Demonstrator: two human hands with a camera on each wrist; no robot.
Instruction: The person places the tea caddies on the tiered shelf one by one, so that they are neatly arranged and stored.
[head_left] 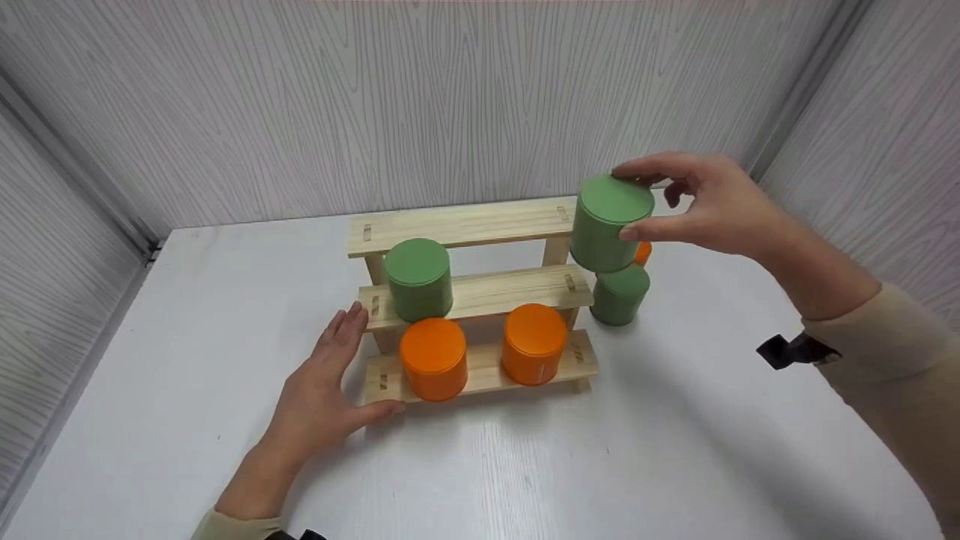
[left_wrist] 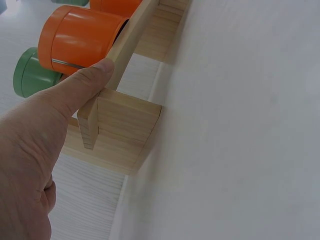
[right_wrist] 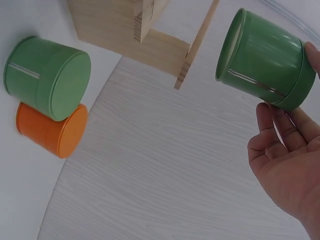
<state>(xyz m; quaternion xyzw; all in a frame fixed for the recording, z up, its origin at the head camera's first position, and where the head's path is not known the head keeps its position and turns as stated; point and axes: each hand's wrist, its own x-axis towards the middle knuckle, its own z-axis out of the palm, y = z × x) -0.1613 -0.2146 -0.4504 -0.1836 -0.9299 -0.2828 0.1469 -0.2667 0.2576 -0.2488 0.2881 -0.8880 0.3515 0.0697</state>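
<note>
My right hand (head_left: pixel 709 202) pinches a green round tin (head_left: pixel 609 225) between thumb and fingers near its lid. That tin is held in the air by the right end of the top board of a three-step wooden rack (head_left: pixel 495 289). At the rack's left end is my left hand (head_left: pixel 319 390), fingers extended beside the middle board. In the left wrist view, its thumb (left_wrist: pixel 82 85) rests along the lowest board's front edge. Another green tin (head_left: pixel 418 281) stands on the middle step, toward the left. Two orange tins (head_left: pixel 433 360) (head_left: pixel 534 345) stand on the lowest step.
On the white table (head_left: pixel 660 420), right of the rack, stand a green tin (right_wrist: pixel 47 75) and an orange tin (right_wrist: pixel 52 130) side by side. Behind the rack rises a grey wood-grain panel (head_left: pixel 465 97), with side panels left and right.
</note>
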